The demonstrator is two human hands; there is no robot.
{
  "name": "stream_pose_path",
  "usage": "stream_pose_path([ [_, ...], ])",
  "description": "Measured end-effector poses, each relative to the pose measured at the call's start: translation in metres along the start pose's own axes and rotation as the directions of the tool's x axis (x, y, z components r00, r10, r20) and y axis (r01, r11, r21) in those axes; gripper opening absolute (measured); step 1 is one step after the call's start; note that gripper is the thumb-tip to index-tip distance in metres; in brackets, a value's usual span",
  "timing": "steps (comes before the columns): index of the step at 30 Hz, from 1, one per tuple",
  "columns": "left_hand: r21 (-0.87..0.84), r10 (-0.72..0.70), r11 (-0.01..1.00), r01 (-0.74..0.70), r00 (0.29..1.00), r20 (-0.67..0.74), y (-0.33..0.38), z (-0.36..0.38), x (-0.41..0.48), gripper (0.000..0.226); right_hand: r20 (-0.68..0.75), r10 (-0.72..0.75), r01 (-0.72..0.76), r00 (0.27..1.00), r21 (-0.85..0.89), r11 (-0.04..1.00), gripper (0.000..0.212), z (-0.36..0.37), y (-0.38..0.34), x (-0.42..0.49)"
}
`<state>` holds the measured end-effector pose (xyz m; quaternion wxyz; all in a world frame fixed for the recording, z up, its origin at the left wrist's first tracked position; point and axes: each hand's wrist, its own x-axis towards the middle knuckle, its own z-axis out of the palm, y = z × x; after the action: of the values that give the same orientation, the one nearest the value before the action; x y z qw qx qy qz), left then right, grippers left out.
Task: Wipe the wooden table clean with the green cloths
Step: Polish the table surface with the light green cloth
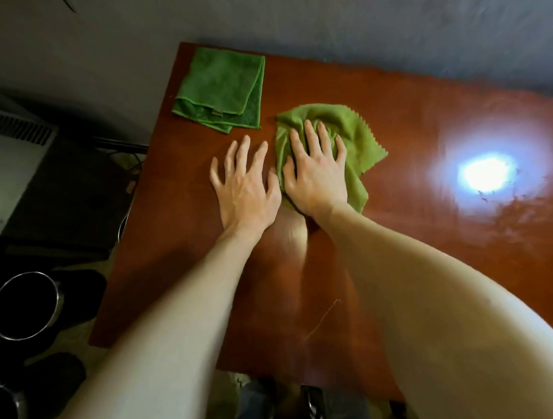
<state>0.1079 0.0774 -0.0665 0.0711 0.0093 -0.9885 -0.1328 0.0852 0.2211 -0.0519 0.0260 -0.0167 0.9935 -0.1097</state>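
Crumpled light green cloth point(357, 143), zigzag edged, is pressed onto the table point(406, 110) middle by the right hand point(315, 176), fingers spread. The left hand point(246, 191) is laid spread on bare wood beside it. Darker folded cloth point(220, 86) is set at far left corner. Floor pot point(30, 275): contents hidden in dark

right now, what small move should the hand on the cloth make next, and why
Probably slide the right hand and the crumpled cloth rightward: it presses flat on the cloth, and the table shows smears farther right.
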Motion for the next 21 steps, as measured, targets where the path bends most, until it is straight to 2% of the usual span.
stream_pose_path([
  [3, -0.186, -0.042, 0.982, 0.024, 0.995, -0.093, 0.001, -0.001, -0.002, 0.039, -0.018, -0.01, 0.009, 1.0, -0.049, 0.999, 0.062, 0.0, -0.004, -0.027],
  [6, -0.37, -0.105, 0.928, 0.032, 0.978, -0.178, -0.003, -0.015, -0.011, 0.027, 0.01, -0.041, 0.042, 0.999, -0.041, 0.998, 0.063, -0.004, -0.016, -0.116],
  [9, -0.358, -0.063, 0.934, 0.018, 0.992, -0.113, -0.007, -0.034, -0.04, 0.025, 0.116, -0.092, 0.093, 0.989, -0.004, 0.996, 0.064, -0.002, -0.03, -0.225],
  [11, -0.295, -0.009, 0.955, -0.012, 0.997, -0.071, -0.014, -0.044, -0.062, 0.023, 0.16, -0.094, 0.094, 0.983, 0.003, 0.996, 0.063, -0.001, -0.031, -0.26],
  [13, -0.235, 0.009, 0.971, -0.029, 0.996, -0.085, -0.028, -0.047, -0.082, 0.008, 0.148, -0.043, 0.044, 0.988, -0.003, 0.999, 0.061, 0.001, -0.029, -0.255],
  [14, -0.195, -0.007, 0.981, -0.01, 0.996, -0.086, -0.036, -0.047, -0.089, 0.012, 0.127, 0.018, -0.017, 0.992, -0.009, 1.0, 0.061, 0.002, -0.031, -0.244],
  [16, -0.115, -0.069, 0.991, 0.061, 0.995, -0.069, -0.05, -0.043, -0.1, 0.033, 0.06, 0.197, -0.198, 0.978, -0.001, 0.98, 0.063, 0.005, -0.036, -0.209],
  [18, -0.121, -0.108, 0.988, 0.099, 0.992, -0.071, -0.055, -0.041, -0.105, 0.041, -0.007, 0.341, -0.341, 0.94, 0.05, 0.939, 0.066, 0.009, -0.038, -0.163],
  [19, -0.142, -0.101, 0.986, 0.089, 0.992, -0.077, -0.055, -0.039, -0.105, 0.042, -0.031, 0.352, -0.349, 0.936, 0.076, 0.934, 0.067, 0.01, -0.038, -0.136],
  [21, -0.197, -0.078, 0.979, 0.055, 0.991, -0.111, -0.054, -0.036, -0.101, 0.044, -0.047, 0.218, -0.214, 0.975, 0.079, 0.974, 0.067, 0.012, -0.038, -0.082],
])
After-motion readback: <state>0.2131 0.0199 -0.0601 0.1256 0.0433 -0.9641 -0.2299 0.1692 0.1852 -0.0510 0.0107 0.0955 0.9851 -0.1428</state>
